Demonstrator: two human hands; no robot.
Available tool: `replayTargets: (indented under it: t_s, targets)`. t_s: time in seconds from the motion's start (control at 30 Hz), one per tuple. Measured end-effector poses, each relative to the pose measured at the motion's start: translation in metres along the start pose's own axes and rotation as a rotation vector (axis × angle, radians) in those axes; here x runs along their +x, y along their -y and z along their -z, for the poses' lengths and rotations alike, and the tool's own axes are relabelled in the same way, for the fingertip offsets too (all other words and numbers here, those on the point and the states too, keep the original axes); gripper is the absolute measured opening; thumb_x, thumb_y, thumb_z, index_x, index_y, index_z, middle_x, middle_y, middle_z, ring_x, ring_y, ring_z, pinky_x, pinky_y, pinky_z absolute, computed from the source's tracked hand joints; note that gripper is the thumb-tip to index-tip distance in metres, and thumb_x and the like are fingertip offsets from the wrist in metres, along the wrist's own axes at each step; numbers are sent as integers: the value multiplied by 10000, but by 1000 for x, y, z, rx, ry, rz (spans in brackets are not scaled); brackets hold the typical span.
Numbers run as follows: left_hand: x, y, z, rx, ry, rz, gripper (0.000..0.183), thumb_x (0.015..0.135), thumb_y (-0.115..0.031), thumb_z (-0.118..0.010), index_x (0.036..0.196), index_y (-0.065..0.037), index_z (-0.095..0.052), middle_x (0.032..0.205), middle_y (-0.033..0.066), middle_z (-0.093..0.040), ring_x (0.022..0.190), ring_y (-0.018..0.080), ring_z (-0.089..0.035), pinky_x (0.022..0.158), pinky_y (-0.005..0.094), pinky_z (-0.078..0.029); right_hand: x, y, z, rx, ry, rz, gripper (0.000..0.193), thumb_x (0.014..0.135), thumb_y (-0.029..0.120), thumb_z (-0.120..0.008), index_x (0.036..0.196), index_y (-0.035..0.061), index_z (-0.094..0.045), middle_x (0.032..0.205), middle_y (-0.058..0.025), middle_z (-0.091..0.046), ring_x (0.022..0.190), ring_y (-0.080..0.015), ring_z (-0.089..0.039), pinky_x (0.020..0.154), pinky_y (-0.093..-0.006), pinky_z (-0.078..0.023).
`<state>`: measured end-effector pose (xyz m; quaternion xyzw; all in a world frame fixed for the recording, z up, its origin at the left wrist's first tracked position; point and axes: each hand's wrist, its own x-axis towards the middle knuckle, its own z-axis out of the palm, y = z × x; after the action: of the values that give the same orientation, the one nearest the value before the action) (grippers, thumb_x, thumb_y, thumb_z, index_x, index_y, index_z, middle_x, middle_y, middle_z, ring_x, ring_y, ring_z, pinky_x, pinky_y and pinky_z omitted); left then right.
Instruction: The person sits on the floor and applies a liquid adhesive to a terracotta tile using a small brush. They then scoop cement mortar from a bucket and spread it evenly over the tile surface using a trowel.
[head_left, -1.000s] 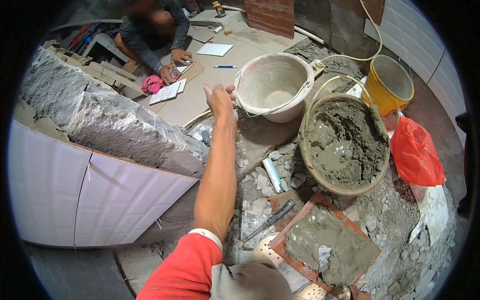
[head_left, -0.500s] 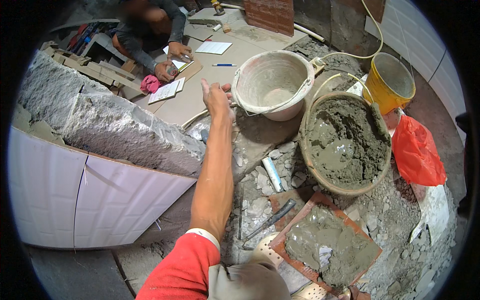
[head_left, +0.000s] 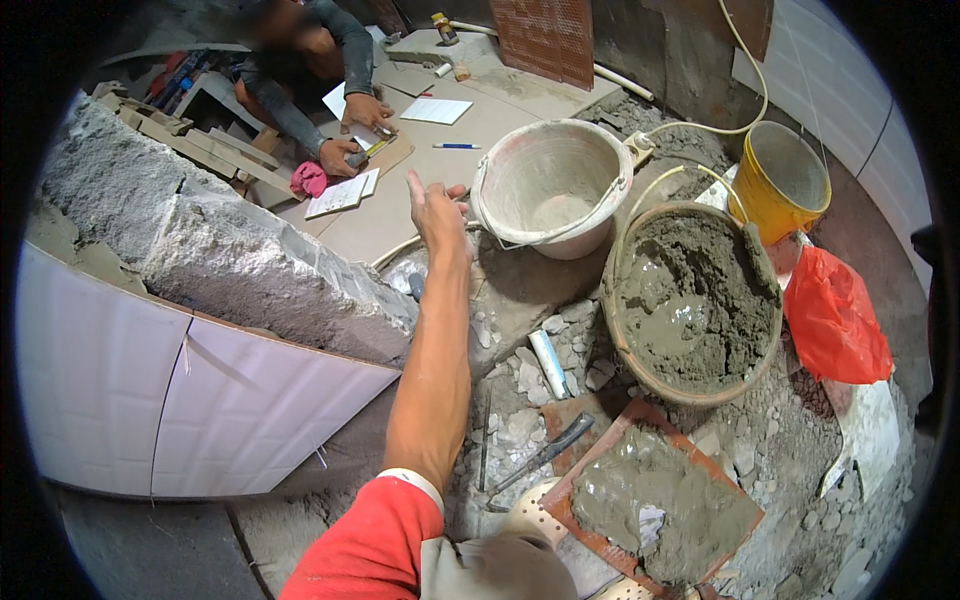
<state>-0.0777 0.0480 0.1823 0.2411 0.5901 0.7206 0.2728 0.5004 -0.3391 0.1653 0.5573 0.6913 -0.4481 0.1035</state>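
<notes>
My left hand (head_left: 438, 215) reaches forward with its fingers apart, holding nothing. It is just left of a whitish bucket (head_left: 555, 205) with a wire handle. My right hand is not plainly in view; a small brown shape at the lower edge cannot be made out. A reddish square tile (head_left: 565, 510), heaped with wet grey mortar (head_left: 690, 500), lies near my perforated cream shoe (head_left: 533, 512). Beside it rests a dark-handled hammer-like tool (head_left: 560, 445). Beyond my hand, a co-worker's hands (head_left: 365, 112) work over a yellow tape measure (head_left: 381, 146) and tile pieces.
A round tub (head_left: 625, 350) of mortar stands at right, near a yellow bucket (head_left: 785, 185) and a red plastic bag (head_left: 835, 315). A broken wall edge (head_left: 230, 245) with white tiles (head_left: 260, 400) fills the left. A white-blue tube (head_left: 548, 362) lies on rubble; a cable (head_left: 750, 110) runs behind.
The view has shifted slightly, so the scene sits a little lower. My left hand stays stretched out. The co-worker's hands have moved apart a little over the tape measure.
</notes>
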Motion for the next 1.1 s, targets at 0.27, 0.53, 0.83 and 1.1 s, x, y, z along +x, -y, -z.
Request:
replayTargets:
  t_s: [0.27,0.53,0.83,1.1]
  targets:
    - [-5,-12,-4,-11,-37,-13,770,958,-150,-434,1670,-139,-139,944,81,-615,625,97,-472,511,228,-381,2,-1,-1,5,55,-42,499,989,342,-635,1408,86,-545,910,-311,-692,858,-514,-668,728,-566,-528]
    - [-2,-76,-27,-103,32,-283,764,987,-174,-441,1670,-140,-103,935,76,-619,633,100,-483,544,226,-388,-1,-1,-4,-38,-3,19,498,988,332,-639,1406,78,-546,922,-314,-693,850,-517,-669,719,-555,-536]
    - [-15,-96,-33,-144,56,-323,755,1002,-195,-430,1672,-142,-86,939,76,-636,619,98,-509,553,231,-385,-1,-3,-6,2,-55,69,488,999,353,-635,1375,52,-563,914,-322,-691,841,-526,-664,709,-571,-531]
    - [-14,-92,-32,-138,57,-303,752,998,-177,-435,1668,-120,-99,947,80,-638,639,95,-513,556,229,-390,-1,-4,-6,-6,-67,85,478,997,341,-641,1362,40,-567,892,-323,-686,824,-525,-662,696,-570,-530]
